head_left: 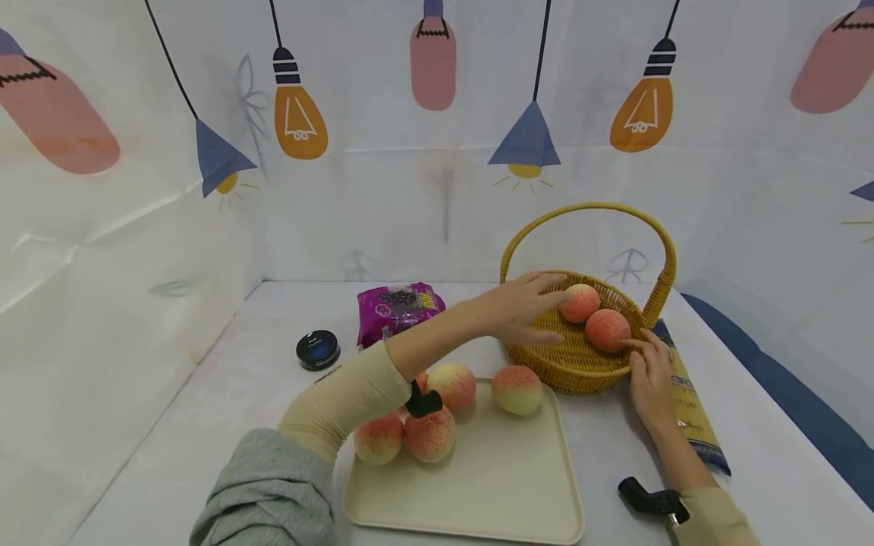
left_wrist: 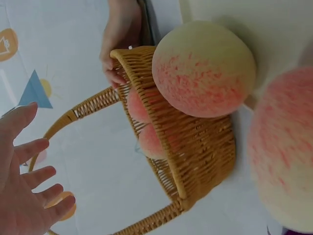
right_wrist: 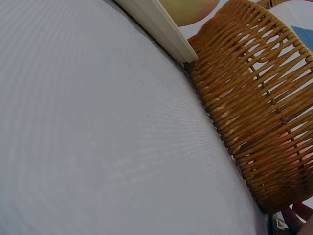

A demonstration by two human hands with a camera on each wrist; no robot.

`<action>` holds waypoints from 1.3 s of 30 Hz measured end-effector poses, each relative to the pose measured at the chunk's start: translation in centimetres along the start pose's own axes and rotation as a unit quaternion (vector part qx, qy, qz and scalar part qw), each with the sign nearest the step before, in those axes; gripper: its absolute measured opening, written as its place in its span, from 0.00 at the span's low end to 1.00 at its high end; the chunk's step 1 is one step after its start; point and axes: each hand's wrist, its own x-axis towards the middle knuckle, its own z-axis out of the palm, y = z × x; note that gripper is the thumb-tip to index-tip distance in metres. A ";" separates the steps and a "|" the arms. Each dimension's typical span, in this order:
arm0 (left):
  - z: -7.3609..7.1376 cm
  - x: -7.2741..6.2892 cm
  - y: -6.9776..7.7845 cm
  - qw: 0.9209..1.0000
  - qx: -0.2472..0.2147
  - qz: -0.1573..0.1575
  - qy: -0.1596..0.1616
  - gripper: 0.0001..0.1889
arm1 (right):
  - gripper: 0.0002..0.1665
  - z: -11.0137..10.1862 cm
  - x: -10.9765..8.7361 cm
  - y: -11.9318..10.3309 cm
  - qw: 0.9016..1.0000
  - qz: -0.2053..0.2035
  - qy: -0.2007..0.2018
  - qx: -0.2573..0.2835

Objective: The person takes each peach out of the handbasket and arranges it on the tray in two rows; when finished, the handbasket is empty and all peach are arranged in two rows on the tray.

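A yellow-brown wicker basket (head_left: 580,378) with a tall arched handle stands at the right, two peaches (head_left: 608,331) lying inside it. My left hand (head_left: 522,309) reaches across the tray and hovers over the basket's left side, fingers spread and palm bare; the left wrist view shows this hand (left_wrist: 24,188) holding nothing. At the basket's right rim, near the handle's foot, my right hand (head_left: 652,379) grips the edge with its fingertips over the rim. Several more peaches (head_left: 517,390) sit on a cream tray (head_left: 505,485) in front, partly hidden behind my left forearm.
Behind the left forearm lies a purple snack packet (head_left: 392,307). A round black tin (head_left: 318,349) stands left of it. A yellow and blue packet (head_left: 696,417) lies flat beside the right hand. The tray's far right corner is close to the basket's base.
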 end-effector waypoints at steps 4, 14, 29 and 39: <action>0.8 2.5 0.1 1.000 -0.004 -0.009 -0.017 0.33 | 0.22 0.0 0.0 0.0 1.000 0.005 -0.001 -0.003; 4.3 6.5 0.3 0.998 -0.044 -0.021 -0.028 0.32 | 0.21 -0.1 0.1 0.0 1.000 -0.010 0.000 -0.011; 6.5 9.2 0.2 0.997 -0.060 -0.041 -0.022 0.32 | 0.21 0.0 -0.1 0.2 1.000 0.002 0.002 -0.009; 8.7 11.4 0.7 0.998 -0.040 -0.038 -0.029 0.34 | 0.21 0.0 -0.1 -0.3 1.000 -0.004 0.002 -0.010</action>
